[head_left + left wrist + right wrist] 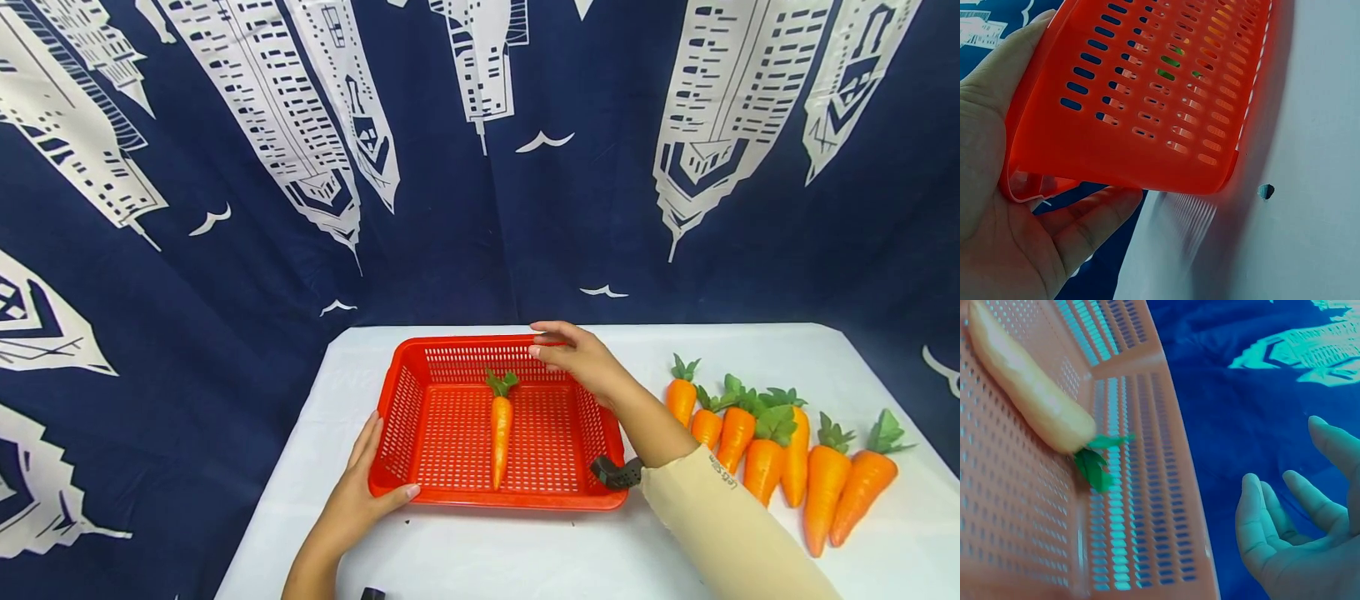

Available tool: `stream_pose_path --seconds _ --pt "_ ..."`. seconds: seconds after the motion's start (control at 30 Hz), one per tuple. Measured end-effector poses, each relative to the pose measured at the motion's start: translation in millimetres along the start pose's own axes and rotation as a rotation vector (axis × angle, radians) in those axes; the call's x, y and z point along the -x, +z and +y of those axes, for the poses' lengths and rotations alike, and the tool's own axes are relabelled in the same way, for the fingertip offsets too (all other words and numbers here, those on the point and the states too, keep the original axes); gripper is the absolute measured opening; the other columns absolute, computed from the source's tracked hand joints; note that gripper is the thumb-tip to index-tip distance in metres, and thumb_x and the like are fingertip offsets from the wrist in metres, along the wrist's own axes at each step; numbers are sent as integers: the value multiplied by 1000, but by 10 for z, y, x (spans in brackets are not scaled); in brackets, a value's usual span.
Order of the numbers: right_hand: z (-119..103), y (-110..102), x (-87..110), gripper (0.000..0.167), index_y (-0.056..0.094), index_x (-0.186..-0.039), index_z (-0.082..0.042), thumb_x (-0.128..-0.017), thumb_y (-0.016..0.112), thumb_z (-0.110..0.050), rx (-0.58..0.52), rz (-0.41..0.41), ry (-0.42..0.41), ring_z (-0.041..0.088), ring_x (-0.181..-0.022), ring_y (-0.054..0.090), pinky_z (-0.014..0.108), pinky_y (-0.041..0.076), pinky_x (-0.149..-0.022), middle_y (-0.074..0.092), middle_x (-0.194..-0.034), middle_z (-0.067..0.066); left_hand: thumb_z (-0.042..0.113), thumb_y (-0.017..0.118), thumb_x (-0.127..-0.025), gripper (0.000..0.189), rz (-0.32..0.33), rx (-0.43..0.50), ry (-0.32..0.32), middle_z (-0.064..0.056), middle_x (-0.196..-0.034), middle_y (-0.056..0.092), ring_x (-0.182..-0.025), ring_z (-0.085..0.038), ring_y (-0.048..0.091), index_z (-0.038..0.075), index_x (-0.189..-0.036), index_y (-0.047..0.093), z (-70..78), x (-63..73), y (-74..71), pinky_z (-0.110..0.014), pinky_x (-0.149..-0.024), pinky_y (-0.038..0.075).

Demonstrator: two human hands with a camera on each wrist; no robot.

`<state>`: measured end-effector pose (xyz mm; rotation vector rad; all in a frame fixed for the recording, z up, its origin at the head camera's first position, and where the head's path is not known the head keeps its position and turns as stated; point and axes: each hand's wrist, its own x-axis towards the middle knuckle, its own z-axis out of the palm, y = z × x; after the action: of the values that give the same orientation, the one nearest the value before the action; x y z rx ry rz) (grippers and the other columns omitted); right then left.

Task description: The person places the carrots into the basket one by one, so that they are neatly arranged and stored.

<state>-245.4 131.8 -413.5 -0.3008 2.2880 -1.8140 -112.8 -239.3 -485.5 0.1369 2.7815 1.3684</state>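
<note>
A red plastic basket (517,500) with slotted walls stands on the white table. One orange carrot (501,437) with a short green top lies lengthwise inside it, leaf end toward the back wall. My left hand (354,507) holds the basket's near left corner, its thumb at the front rim and its fingers along the left side. Over the back right part of the basket is my right hand (583,357), fingers loosely bent with nothing between them. In the right wrist view this hand (1310,550) shows apart from the basket's rim (1188,462).
Several more carrots (825,487) with green tops lie grouped on the table (465,558) to the right of the basket. Behind the table hangs a dark blue cloth (450,250) with white building prints. A small black object (372,593) shows at the front edge of view.
</note>
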Motion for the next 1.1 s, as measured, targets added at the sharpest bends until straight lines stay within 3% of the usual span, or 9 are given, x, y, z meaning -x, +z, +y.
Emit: stream_pose_path --seconds 0.23,0.43,0.63,0.77,0.87,1.1 --pt "-17 -241 130 56 51 -147 -14 -97 68 -33 23 53 -30 37 -125 60 48 53 -104 56 -144 18 49 86 -76 116 5 7 19 17 -170 2 -156 -29 16 30 -164 11 -8 7 -18 -74 -114 26" --pt "46 -453 260 56 50 -148 -13 -99 65 -34 50 102 -23 7 -110 65 30 55 -99 55 -147 15 47 86 -77 115 4 13 31 18 -170 3 -156 -28 16 29 -164 12 -1 18 -22 -74 -114 26" --pt "143 -650 380 58 47 -151 -13 -100 61 -38 59 139 10 0 -109 64 19 54 -93 53 -149 16 47 86 -77 115 2 7 29 16 -170 3 -156 -29 16 29 -164 12 7 21 -10 -74 -114 25" --pt "211 -757 438 62 45 -152 -15 -100 61 -43 87 164 59 -1 -109 62 35 51 -107 51 -151 15 47 86 -77 116 -2 6 8 14 -171 2 -156 -30 17 31 -164 11 5 12 -10 -75 -114 25" --pt "274 -825 465 64 43 -153 -15 -99 61 -44 95 177 90 -2 -108 60 54 40 -116 50 -152 15 47 85 -77 115 -2 1 -6 13 -171 2 -156 -32 18 33 -163 10 2 11 -8 -75 -113 26" --pt "458 -1014 572 68 41 -155 -17 -98 62 -48 124 222 129 -6 -102 56 61 37 -114 48 -153 18 46 86 -77 115 -2 14 5 16 -170 3 -156 -31 18 32 -163 11 12 12 0 -75 -114 25"
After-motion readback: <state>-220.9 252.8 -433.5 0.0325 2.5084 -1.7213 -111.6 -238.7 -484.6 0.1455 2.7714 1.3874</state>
